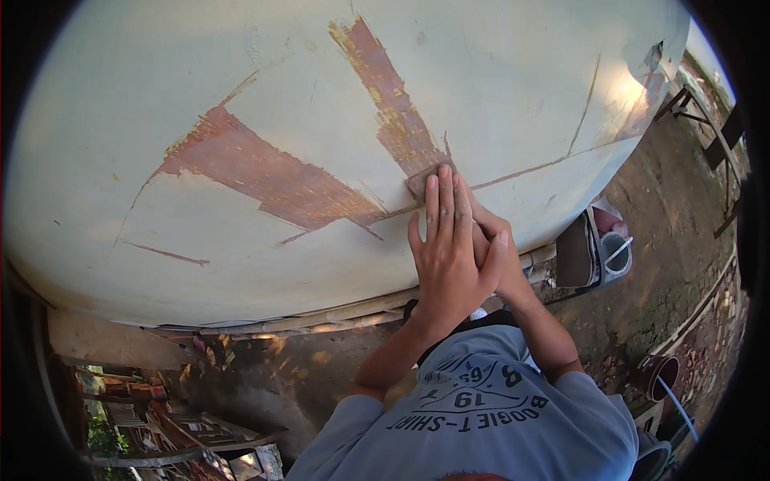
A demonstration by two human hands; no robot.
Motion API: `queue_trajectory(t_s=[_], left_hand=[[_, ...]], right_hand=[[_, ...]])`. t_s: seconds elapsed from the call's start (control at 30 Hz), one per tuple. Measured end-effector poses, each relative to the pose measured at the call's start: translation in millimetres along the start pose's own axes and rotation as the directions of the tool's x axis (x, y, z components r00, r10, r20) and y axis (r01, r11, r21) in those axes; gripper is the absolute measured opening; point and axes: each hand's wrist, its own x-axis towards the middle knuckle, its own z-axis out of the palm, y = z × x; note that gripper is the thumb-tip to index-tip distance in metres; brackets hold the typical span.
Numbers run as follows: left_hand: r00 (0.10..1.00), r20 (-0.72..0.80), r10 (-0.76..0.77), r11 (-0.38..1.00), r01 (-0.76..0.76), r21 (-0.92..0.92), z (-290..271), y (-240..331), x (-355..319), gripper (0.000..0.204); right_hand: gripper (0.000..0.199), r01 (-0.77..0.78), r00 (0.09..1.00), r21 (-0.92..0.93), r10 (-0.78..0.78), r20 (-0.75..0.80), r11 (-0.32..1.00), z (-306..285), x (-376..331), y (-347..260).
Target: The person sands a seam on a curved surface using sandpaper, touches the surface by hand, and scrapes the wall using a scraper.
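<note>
A flat brown sanding block [419,183] lies against a large curved, pale-painted surface [497,88], at the lower end of a narrow reddish stripe [393,92]. My left hand [449,260] lies flat over my right hand, its fingers stretched and reaching to the block's edge. Beneath it, my right hand [491,220] presses on the block from the right; most of its fingers are hidden. Left of both hands is a wider reddish patch [265,168] with ragged yellowish edges. A thin brown seam [521,172] runs off to the right.
Below the curved body's lower edge, a container [595,248] holding a grey tub stands at the right. Farther down are a reddish-brown bucket [656,373] and a blue hose [680,410]. Wooden scraps [172,429] are heaped on the dirt ground at lower left.
</note>
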Motion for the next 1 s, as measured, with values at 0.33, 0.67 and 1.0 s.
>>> queue_trajectory(t_s=[0.33, 0.67, 1.0], left_hand=[[0.996, -0.070, 0.058, 0.998, -0.058, 0.004, -7.6, -0.1, 4.2, 0.080], [0.999, -0.042, 0.034, 0.999, -0.033, 0.023, -21.6, 7.6, 8.8, 0.081], [0.997, -0.042, 0.062, 0.998, -0.063, -0.010, -21.1, 6.9, 7.8, 0.083]], right_hand=[[0.057, -0.171, 0.985, 0.158, 0.164, 0.057, 0.973, -2.0, 9.4, -25.8], [0.057, -0.099, 0.995, 0.063, 0.099, -0.002, 0.993, 3.2, 12.1, -25.8], [0.058, -0.144, 0.989, 0.065, 0.141, 0.043, 0.987, -0.7, 9.1, -39.2]])
